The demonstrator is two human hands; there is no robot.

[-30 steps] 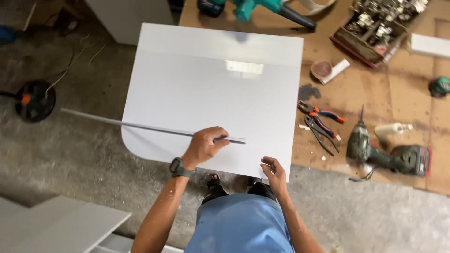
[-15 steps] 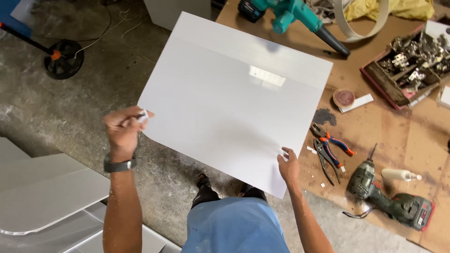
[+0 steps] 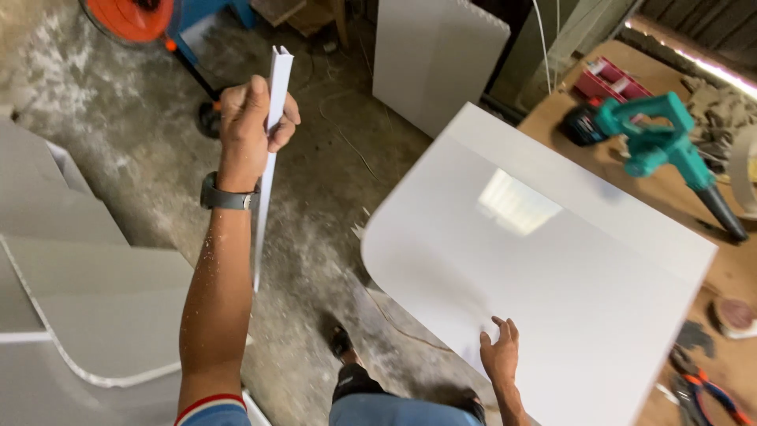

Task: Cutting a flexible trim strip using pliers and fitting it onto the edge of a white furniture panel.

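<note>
White strip [image 3: 268, 158] clenched in left hand [image 3: 251, 126]; right hand [image 3: 500, 356] (released) touches white panel [image 3: 568, 268].

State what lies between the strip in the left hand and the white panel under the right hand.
In the head view, only bare, dusty concrete floor with a thin cable separates the strip in the left hand from the white panel under the right hand.

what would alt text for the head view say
A person's left hand holds up a long white strip over a dusty concrete floor, while the right hand rests on a glossy white panel lying on a workbench beside a teal blower.
</note>
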